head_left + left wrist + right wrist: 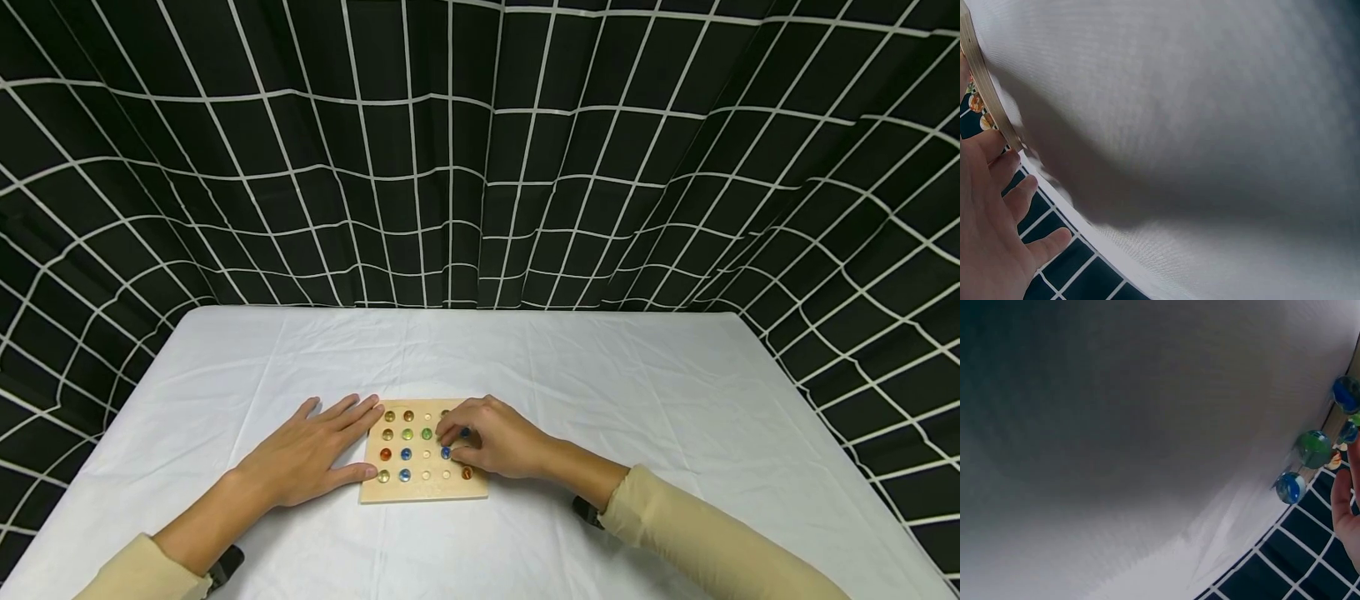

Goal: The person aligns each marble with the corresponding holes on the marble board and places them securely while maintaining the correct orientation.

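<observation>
A square wooden board (423,490) with rows of round hollows lies on the table, and glass marbles sit in many of them. My left hand (306,454) is spread, its fingertips and thumb at the board's left edge; in the left wrist view its fingers (1019,199) show beside the board's side (988,81). Over the right part of the board, my right hand (498,437) pinches a blue marble (446,452) between thumb and fingers, in the third row. It hides several hollows. In the right wrist view a green marble (1314,449) stands near that hand.
Other marbles on the board include a red one (386,454), a blue one (406,454), a green one (427,433) and an amber one (467,472). A white cloth (600,375) covers the table. A black curtain with white grid lines (465,200) hangs behind it.
</observation>
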Motion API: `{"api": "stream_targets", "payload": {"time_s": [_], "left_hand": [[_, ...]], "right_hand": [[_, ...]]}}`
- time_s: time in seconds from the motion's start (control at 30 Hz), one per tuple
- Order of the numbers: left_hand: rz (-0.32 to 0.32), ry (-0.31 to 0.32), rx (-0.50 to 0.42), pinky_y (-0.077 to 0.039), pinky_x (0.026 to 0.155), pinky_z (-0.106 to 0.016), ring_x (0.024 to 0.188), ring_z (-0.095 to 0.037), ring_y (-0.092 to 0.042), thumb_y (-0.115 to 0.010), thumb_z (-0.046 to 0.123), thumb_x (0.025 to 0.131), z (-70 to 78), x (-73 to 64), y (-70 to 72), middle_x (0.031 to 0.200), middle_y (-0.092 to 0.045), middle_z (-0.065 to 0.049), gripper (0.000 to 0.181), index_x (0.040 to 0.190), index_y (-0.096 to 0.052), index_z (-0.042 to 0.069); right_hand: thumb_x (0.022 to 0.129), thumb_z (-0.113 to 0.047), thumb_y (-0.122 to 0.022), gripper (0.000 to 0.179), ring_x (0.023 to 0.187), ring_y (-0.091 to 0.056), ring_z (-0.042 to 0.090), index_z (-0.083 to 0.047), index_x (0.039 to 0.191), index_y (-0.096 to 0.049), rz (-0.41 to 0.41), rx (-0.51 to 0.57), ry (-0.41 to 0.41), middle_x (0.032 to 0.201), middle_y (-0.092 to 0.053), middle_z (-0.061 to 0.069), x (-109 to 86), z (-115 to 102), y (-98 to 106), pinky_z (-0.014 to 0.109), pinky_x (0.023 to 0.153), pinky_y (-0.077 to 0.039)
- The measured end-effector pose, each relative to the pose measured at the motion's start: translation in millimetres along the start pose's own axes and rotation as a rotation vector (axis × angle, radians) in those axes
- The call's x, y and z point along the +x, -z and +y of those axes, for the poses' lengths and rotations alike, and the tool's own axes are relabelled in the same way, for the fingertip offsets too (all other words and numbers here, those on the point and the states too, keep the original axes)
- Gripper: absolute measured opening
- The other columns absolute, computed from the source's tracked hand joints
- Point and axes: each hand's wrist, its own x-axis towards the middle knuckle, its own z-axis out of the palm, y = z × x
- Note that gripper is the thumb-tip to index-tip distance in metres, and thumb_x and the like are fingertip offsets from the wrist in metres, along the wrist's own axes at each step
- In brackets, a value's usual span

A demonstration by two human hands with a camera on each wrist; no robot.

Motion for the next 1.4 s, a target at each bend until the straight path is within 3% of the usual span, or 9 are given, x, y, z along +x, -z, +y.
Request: {"api": "stream_targets", "payload": {"time_s": [0.37,0.7,1.13,1.4], "left_hand": [[0.006,0.001,0.002,-0.028,0.111,-0.066,0.145,-0.028,-0.036,-0.039,0.072,0.094,0.2,-0.8,0.2,0.158,-0.038,-0.001,0.082,0.155,-0.038,0.018],[0.006,-0.003,0.002,-0.028,0.11,-0.066,0.144,-0.028,-0.036,-0.038,0.073,0.094,0.6,-0.3,0.9,0.158,-0.038,-0.001,0.082,0.155,-0.039,0.017],[0.002,0.001,-0.003,-0.027,0.111,-0.066,0.145,-0.028,-0.035,-0.037,0.073,0.094,0.6,-1.6,1.2,0.159,-0.037,0.0,0.082,0.155,-0.038,0.018],[0.013,-0.004,0.0,-0.028,0.11,-0.066,0.144,-0.028,-0.036,-0.038,0.073,0.094,-0.1,-1.5,0.0,0.158,-0.038,-0.001,0.082,0.155,-0.038,0.018]], "right_hand": [[0.087,-0.006,-0.077,0.03,0.102,-0.068,0.012,-0.007,0.115,-0.069,0.057,0.148,-0.084,0.102,-0.075,-0.001,-17.6,13.3,27.6,0.043,0.102,-0.047],[0.082,-0.008,-0.082,0.037,0.104,-0.067,0.015,-0.006,0.116,-0.069,0.12,0.177,-0.15,0.102,-0.076,-0.002,-46.8,38.3,31.6,0.045,0.095,-0.05],[0.082,-0.006,-0.082,0.031,0.103,-0.066,0.012,-0.01,0.11,-0.07,0.086,0.195,-0.202,0.096,-0.075,-0.007,-56.1,50.5,30.0,0.038,0.1,-0.047],[0.084,-0.003,-0.079,0.028,0.1,-0.066,0.009,-0.01,0.109,-0.07,0.052,0.137,-0.221,0.095,-0.074,-0.008,-52.4,50.2,29.1,0.04,0.1,-0.047]]}}
